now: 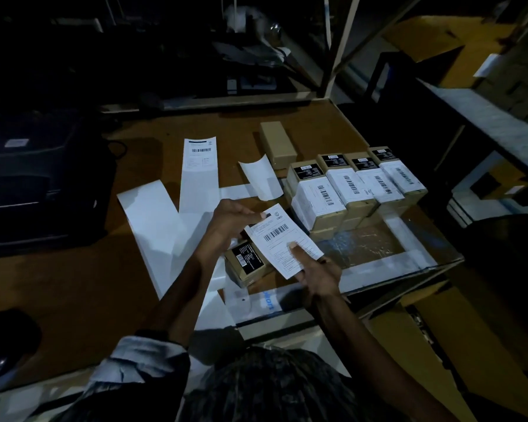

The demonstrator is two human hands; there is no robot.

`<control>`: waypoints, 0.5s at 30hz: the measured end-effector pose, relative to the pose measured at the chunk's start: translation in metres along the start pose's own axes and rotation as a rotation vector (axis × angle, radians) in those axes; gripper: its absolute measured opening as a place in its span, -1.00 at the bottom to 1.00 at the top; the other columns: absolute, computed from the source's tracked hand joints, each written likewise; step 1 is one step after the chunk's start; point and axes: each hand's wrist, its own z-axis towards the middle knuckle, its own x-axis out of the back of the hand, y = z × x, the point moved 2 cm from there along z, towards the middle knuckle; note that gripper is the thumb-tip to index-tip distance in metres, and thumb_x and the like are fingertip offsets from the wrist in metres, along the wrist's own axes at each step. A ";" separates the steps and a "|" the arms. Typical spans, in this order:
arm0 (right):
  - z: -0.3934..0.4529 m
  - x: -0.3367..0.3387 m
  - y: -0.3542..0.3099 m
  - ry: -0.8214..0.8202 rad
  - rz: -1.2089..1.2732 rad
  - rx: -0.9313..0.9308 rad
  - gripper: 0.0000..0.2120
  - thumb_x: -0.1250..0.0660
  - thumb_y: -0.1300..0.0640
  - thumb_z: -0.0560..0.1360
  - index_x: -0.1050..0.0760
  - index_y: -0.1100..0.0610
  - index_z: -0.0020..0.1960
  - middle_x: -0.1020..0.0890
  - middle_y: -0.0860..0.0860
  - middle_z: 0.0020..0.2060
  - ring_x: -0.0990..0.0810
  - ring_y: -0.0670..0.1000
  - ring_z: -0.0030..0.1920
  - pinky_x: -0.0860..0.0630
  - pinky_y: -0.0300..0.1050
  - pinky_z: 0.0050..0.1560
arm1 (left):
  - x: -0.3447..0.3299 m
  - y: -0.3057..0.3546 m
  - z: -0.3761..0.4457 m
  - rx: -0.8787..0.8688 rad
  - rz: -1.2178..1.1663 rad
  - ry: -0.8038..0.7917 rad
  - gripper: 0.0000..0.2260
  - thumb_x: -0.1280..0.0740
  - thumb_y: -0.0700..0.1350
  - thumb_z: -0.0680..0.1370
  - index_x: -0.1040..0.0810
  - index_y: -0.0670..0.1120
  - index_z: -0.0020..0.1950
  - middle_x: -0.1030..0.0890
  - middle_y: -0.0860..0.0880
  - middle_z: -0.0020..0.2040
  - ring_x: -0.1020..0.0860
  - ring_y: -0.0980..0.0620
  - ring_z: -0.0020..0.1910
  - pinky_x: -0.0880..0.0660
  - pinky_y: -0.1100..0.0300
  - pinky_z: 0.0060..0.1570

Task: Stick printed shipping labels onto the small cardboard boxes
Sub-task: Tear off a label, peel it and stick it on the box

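We see a person at a brown table [83, 278] in dim light, holding a printed shipping label [282, 239] with both hands just above a small cardboard box [247, 266]. We take that box as our landmark.

The left hand [230, 225] grasps the label's far corner, thumb on top and fingers curled beneath. The right hand [316, 271] pinches the label's near edge, its thumb [296, 249] pressed onto the printed face. The label hangs tilted over the box's right side, barcode up; we cannot tell whether it touches the box. The box lies flat on the table, with a black sticker [247, 257] showing on its top.

Beyond the box and to its right stands a row of 4 labelled boxes [357, 184], side by side and touching, each bearing a white barcode label and a black sticker. Behind that row, farther from the box, lies 1 plain unlabelled box [277, 143].

Left of the box and beyond it, long strips of white backing paper [156, 220] spread over the table; one strip still carries a printed label [200, 155] at its far end. A curled blank piece [261, 178] lies between the box and the plain one. Far left of the box sits a dark machine [37, 178], too dim to identify.
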 end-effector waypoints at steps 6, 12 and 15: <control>0.007 0.003 0.010 0.033 0.000 0.040 -0.69 -0.55 0.36 0.38 -0.61 0.43 0.09 -0.71 0.27 -0.02 -0.74 0.16 -0.11 -0.68 -0.05 -0.26 | 0.000 -0.003 0.000 0.012 0.010 -0.010 -0.73 -0.58 -0.15 0.40 -0.66 -0.33 -0.09 -0.72 -0.06 -0.24 -0.69 0.12 -0.30 -0.55 0.21 -0.28; 0.008 0.005 0.011 0.046 0.018 0.056 -0.74 -0.57 0.35 0.37 -0.64 0.36 0.03 -0.73 0.22 -0.07 -0.75 0.17 -0.09 -0.70 0.03 -0.18 | 0.001 -0.008 0.000 0.016 -0.009 -0.039 -0.63 -0.58 -0.09 0.41 -0.63 -0.37 -0.02 -0.73 -0.09 -0.16 -0.71 -0.01 -0.12 -0.58 -0.01 0.01; 0.007 0.004 0.008 0.046 0.011 0.049 -0.79 -0.55 0.37 0.39 -0.64 0.35 0.01 -0.73 0.22 -0.07 -0.74 0.17 -0.09 -0.71 0.02 -0.17 | 0.001 -0.007 0.001 0.015 -0.010 -0.042 -0.63 -0.59 -0.09 0.40 -0.63 -0.37 -0.02 -0.73 -0.10 -0.14 -0.70 -0.05 -0.06 -0.57 -0.10 0.09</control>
